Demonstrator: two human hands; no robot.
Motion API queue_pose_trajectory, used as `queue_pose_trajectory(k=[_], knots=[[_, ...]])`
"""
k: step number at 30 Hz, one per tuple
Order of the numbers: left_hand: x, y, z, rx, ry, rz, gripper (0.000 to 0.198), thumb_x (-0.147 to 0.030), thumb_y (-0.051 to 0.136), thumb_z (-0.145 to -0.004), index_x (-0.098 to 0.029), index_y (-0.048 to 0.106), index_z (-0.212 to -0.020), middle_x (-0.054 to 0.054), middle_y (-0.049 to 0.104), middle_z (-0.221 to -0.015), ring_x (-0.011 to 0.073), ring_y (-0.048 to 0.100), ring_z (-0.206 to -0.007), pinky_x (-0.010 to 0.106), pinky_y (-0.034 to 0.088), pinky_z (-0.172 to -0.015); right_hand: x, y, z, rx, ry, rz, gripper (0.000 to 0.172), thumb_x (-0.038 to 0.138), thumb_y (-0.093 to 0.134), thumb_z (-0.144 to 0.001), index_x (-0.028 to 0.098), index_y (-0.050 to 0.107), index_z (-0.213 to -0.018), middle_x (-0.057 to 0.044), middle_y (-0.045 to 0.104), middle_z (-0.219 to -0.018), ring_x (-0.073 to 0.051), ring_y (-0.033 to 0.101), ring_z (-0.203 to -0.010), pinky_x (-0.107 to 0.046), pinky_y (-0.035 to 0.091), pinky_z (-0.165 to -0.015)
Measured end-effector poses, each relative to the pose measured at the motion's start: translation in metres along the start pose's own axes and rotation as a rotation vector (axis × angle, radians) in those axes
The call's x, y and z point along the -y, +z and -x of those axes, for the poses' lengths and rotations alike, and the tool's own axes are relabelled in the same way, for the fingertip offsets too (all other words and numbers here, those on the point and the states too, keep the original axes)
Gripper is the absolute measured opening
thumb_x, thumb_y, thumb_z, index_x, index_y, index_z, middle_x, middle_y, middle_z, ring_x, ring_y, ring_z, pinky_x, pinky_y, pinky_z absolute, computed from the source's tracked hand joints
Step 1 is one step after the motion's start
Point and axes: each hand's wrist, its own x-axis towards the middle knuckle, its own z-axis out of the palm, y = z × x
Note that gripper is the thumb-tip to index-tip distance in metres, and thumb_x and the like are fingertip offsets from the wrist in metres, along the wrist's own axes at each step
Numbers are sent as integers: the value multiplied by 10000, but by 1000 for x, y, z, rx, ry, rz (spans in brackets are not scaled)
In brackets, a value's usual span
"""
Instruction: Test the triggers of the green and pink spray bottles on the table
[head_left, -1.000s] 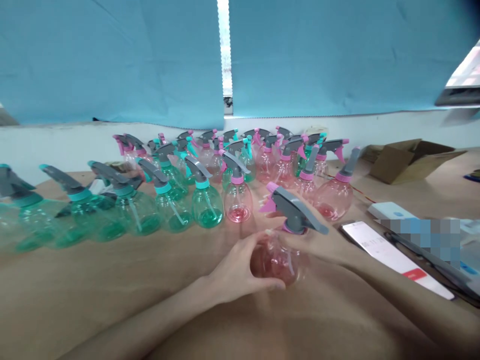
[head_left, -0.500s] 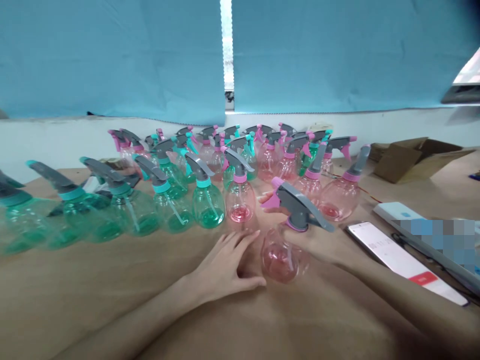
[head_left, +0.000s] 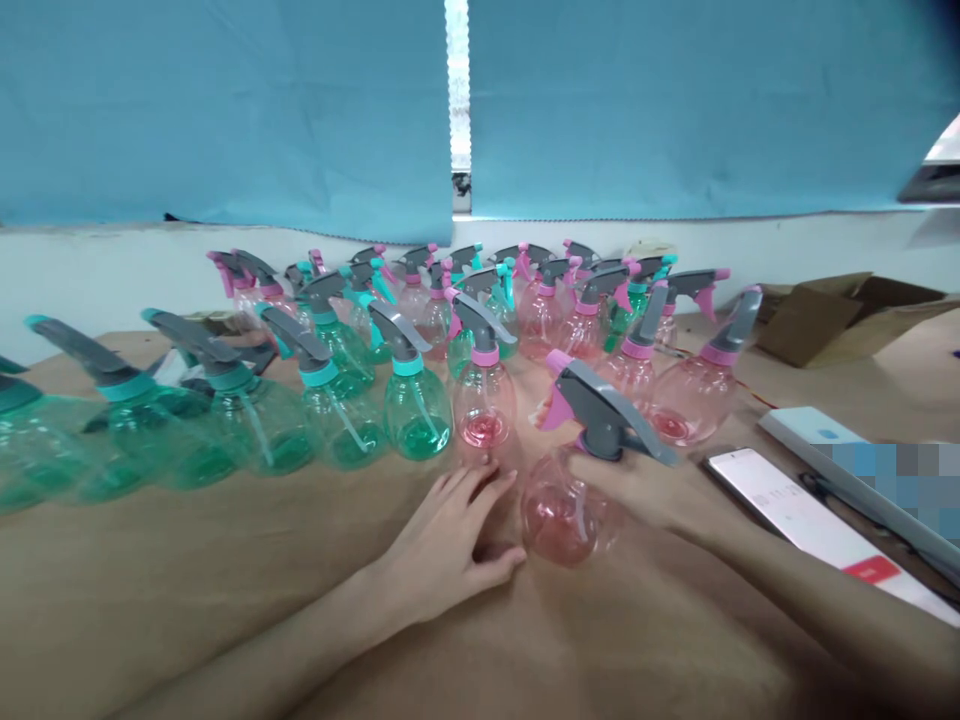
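Observation:
A clear pink spray bottle (head_left: 559, 515) with a grey and pink trigger head leans in my right hand (head_left: 637, 490). That hand reaches around the bottle's neck from the right, with its fingers partly hidden behind the trigger head. My left hand (head_left: 450, 545) rests low over the table, just left of this bottle, fingers spread and holding nothing. Beyond its fingertips stands another pink spray bottle (head_left: 484, 395) with a little pink showing at its base. Beside that one, a green spray bottle (head_left: 418, 410) heads a row of several green bottles running left.
More pink and green spray bottles crowd the back of the brown table (head_left: 225, 610). On the right lie a phone (head_left: 810, 530) with a lit screen and a long white box (head_left: 810, 425). An open cardboard box (head_left: 817, 325) sits behind them. Blue curtains (head_left: 225, 110) hang at the back.
The view has shifted slightly. My right hand's fingers, stretched out past the trigger before, are now drawn in closer behind it. My left hand and the held bottle stay nearly in place.

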Motion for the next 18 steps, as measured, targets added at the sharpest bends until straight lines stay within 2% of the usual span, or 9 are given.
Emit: queue_pose_trajectory(k=[5, 9, 11, 14, 16, 18], knots=[[-1, -1, 0, 23, 0, -9, 628, -448, 606, -856, -157, 440, -1387, 167, 459, -1438, 337, 390, -1343, 530, 322, -1097, -7, 1, 4, 26, 62, -122, 241, 255, 500, -632, 255, 282, -530, 57, 296, -459, -118, 293, -406, -271, 335, -387], [0, 1, 0, 29, -7, -28, 614, -457, 588, -869, -158, 447, -1386, 164, 457, -1441, 332, 387, -1345, 524, 321, -1099, -10, 1, 3, 50, 75, -122, 211, 286, 497, -618, 260, 303, -541, 54, 309, -455, -124, 305, -414, -266, 292, -368], [1, 2, 1, 23, -2, -35, 606, -461, 577, -877, -164, 445, -1389, 159, 456, -1442, 328, 387, -1345, 524, 321, -1100, -9, 0, 1, 55, 76, -127, 147, 298, 504, -615, 264, 365, -578, 44, 402, -499, -140, 398, -440, -278, 373, -400], [2, 3, 1, 24, 6, -45, 583, -457, 557, -896, -154, 455, -1384, 162, 463, -1436, 324, 390, -1344, 524, 314, -1105, -9, 1, 0, 42, 69, -172, 87, 313, 535, -625, 265, 487, -678, 1, 601, -714, -190, 597, -637, -326, 531, -576], [3, 4, 0, 18, 9, -42, 561, -452, 550, -905, -157, 468, -1375, 159, 476, -1426, 323, 399, -1338, 528, 315, -1103, -13, 3, 1, 45, 58, -203, 107, 320, 548, -646, 261, 555, -735, -23, 649, -830, -212, 642, -746, -345, 561, -659], [3, 4, 0, 6, 11, -39, 544, -448, 550, -906, -167, 481, -1367, 153, 486, -1418, 327, 409, -1330, 533, 321, -1098, -18, 4, 2, 50, 48, -223, 119, 320, 556, -669, 259, 596, -763, -29, 659, -852, -209, 654, -761, -343, 572, -680]])
